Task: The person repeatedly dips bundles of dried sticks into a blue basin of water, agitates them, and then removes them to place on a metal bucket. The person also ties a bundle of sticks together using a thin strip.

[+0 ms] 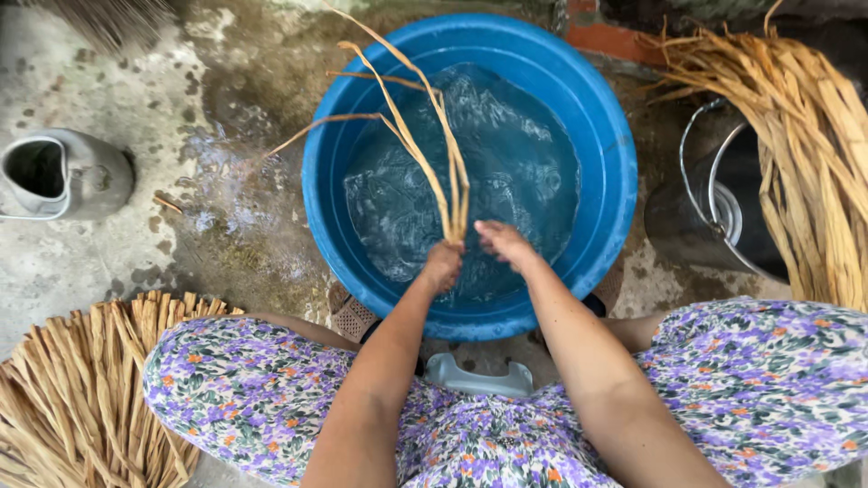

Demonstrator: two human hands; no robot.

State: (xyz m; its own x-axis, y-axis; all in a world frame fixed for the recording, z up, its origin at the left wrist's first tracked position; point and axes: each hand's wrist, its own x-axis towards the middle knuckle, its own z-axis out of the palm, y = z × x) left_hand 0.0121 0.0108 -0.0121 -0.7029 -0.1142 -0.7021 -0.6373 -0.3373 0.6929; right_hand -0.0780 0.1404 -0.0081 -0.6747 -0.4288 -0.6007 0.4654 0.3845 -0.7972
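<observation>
Both forearms reach forward from the lap, over the near rim of a blue basin (615, 181) filled with water, and meet above the water's near edge. The left hand (442, 266) is clenched in a fist around the lower ends of a few long straw strips (425, 145) — its grip holds them upright, the strips fanning up and leftward over the basin, their tips bending past the rim. The right hand (504, 242) sits just beside it, fingers extended and loose, its grip released; whether the fingertips touch the strips I cannot tell. A bundle of dry straw (81, 398) lies on the concrete floor by the left knee, another heap (814, 154) drapes over a metal bucket (714, 203) at right, and a grey jug (54, 176) lies on its side at far left.
</observation>
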